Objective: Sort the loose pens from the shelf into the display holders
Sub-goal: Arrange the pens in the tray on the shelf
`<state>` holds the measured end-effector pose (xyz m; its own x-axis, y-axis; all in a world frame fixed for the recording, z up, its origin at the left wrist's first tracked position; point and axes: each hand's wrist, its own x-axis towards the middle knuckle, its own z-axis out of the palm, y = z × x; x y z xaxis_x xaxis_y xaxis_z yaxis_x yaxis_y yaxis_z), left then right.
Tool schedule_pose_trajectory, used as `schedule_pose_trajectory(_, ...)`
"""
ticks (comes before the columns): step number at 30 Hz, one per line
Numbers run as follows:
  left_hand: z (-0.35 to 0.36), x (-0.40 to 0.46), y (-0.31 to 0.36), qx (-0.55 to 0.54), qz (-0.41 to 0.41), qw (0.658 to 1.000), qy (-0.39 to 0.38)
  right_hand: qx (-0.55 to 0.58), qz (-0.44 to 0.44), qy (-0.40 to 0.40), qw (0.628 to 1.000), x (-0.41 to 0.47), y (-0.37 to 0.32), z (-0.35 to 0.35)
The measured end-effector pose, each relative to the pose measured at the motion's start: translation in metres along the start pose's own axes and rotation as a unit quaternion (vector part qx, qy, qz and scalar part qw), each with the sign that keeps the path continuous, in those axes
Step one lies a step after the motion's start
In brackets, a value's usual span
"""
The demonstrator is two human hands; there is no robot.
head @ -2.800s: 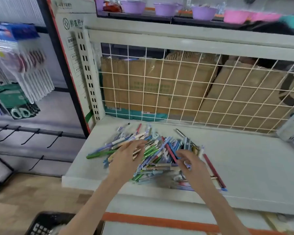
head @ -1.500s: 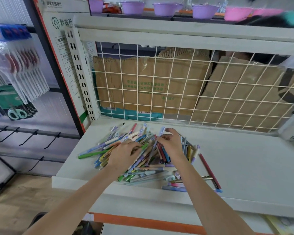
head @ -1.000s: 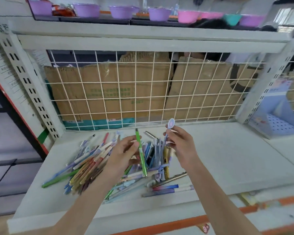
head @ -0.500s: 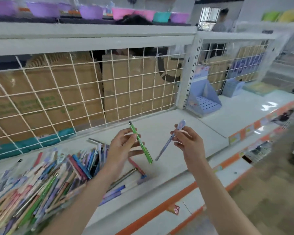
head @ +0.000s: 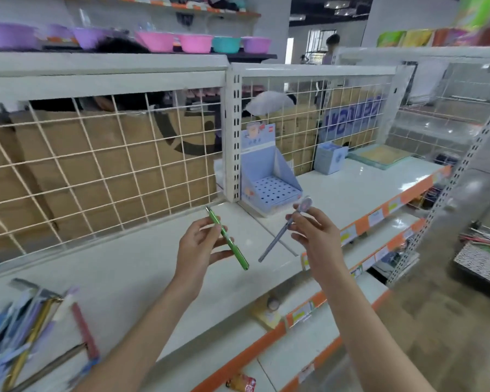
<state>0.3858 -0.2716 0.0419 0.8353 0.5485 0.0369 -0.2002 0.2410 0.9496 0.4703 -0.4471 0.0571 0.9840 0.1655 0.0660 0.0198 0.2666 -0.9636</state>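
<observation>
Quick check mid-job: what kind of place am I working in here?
Most likely a stationery or general goods shop: white retail shelving with orange price-label strips, a blue perforated pen display holder, and rows of plastic bowls stocked on the upper shelf.

Bright, even indoor light; glare on the glossy shelf (head: 359, 188); motion blur and wide-angle bending toward the edges.

From the pile of loose pens (head: 31, 329), a green pen (head: 229, 241) was picked up in the left hand (head: 200, 247) and a grey-lilac pen (head: 280, 233) in the right hand (head: 317, 239), and both were carried rightward towards the blue display holder (head: 269, 176).
</observation>
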Motion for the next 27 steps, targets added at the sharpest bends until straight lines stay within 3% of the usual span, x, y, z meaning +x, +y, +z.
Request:
schedule_pose_trajectory(11,0.098,0.056,-0.032,0.018,0.0,0.999,0.043,-0.002,0.02,-0.01,1.0,0.101,-0.018,-0.083)
schedule_pose_trajectory(20,0.104,0.135,-0.039,0.058,0.015,0.995,0.083,0.007,0.052,-0.045,0.998,0.177,0.0,-0.07)
schedule_pose_trajectory(27,0.099,0.193,-0.054,0.042,0.005,0.99,0.136,-0.051,0.039,-0.103,0.993,0.264,-0.002,-0.025)
